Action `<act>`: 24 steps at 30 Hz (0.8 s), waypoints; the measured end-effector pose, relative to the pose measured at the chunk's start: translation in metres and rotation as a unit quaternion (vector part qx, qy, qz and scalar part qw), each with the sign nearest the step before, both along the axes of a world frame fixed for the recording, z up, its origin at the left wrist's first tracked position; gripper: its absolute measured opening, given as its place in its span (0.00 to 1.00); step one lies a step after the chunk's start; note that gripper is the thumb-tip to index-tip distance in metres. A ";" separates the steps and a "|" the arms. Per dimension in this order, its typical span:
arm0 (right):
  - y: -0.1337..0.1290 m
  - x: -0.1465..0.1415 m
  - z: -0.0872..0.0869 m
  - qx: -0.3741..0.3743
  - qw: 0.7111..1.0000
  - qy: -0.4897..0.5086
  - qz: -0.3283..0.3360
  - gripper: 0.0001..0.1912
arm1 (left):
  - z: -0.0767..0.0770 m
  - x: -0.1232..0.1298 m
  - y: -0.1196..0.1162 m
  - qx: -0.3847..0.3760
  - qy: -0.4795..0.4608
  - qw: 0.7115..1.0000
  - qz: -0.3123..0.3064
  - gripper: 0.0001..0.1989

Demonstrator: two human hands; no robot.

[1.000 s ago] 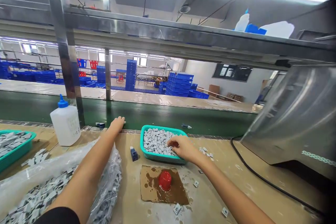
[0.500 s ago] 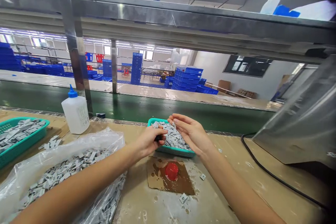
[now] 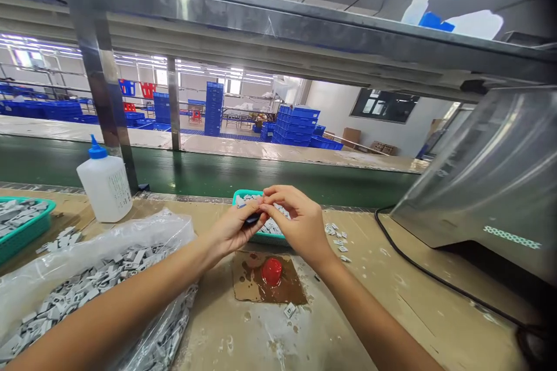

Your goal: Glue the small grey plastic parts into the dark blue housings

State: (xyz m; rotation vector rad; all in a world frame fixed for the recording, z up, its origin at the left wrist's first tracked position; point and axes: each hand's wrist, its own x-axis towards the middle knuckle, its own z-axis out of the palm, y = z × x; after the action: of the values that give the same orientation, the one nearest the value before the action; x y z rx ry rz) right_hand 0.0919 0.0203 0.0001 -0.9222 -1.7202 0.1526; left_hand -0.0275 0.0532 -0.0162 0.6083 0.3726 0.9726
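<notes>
My left hand (image 3: 239,225) is closed around a small dark part (image 3: 252,218), mostly covered by the fingers. Its fingertips meet those of my right hand (image 3: 298,217), which is pinched; whatever lies between them is too small or hidden to name. Both hands are above the near side of a green basket (image 3: 241,193) filled with small grey plastic parts (image 3: 272,226). Below them a red cup-shaped piece (image 3: 272,271) stands on a wet brown board (image 3: 246,284). One grey part (image 3: 289,309) lies at the board's front edge.
A clear plastic bag (image 3: 174,229) of grey parts lies at left, with a white bottle (image 3: 107,188) with a blue nozzle behind it. Another green basket (image 3: 41,223) is at far left. Loose parts (image 3: 342,243), a black cable (image 3: 418,264) and a metal housing (image 3: 474,174) are at right.
My right hand has moved in to my left, and their fingertips now meet; before, they were apart. The view has shifted to the right.
</notes>
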 end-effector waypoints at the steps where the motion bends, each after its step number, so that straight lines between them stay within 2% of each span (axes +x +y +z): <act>1: -0.002 0.002 0.001 0.025 0.999 -0.038 -0.023 0.03 | 0.000 -0.001 0.001 -0.001 0.008 1.000 -0.005 0.05; 5: -0.010 0.009 0.004 0.086 0.982 -0.153 -0.073 0.05 | -0.003 -0.004 0.005 0.015 0.036 0.999 -0.020 0.02; 8: -0.018 0.012 0.003 0.118 0.965 -0.220 -0.086 0.07 | -0.006 -0.004 0.005 0.048 0.043 0.997 -0.035 0.05; 11: -0.025 0.011 0.003 0.138 0.952 -0.252 -0.102 0.09 | -0.008 -0.003 0.001 0.092 0.042 0.994 -0.040 0.09; 14: -0.031 0.010 0.005 0.129 0.952 -0.251 -0.120 0.09 | -0.006 -0.003 -0.004 0.113 0.073 0.990 -0.042 0.10; 18: -0.045 0.015 -0.004 0.067 0.966 -0.193 -0.157 0.07 | 0.000 -0.004 -0.005 0.112 0.150 0.982 -0.007 0.10; 21: -0.064 0.018 -0.027 -0.034 0.969 -0.179 -0.165 0.06 | 0.002 -0.006 -0.001 0.041 0.133 0.990 0.039 0.05; 24: -0.080 0.016 -0.054 -0.121 0.948 -0.236 -0.174 0.06 | 0.001 -0.008 0.004 -0.021 0.103 0.994 0.038 0.01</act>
State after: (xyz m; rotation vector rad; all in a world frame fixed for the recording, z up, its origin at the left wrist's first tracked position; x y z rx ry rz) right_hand 0.1079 -0.0601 -0.0539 -1.5250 -1.9632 -0.1034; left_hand -0.0356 0.0572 -0.0154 0.6629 0.6019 0.9756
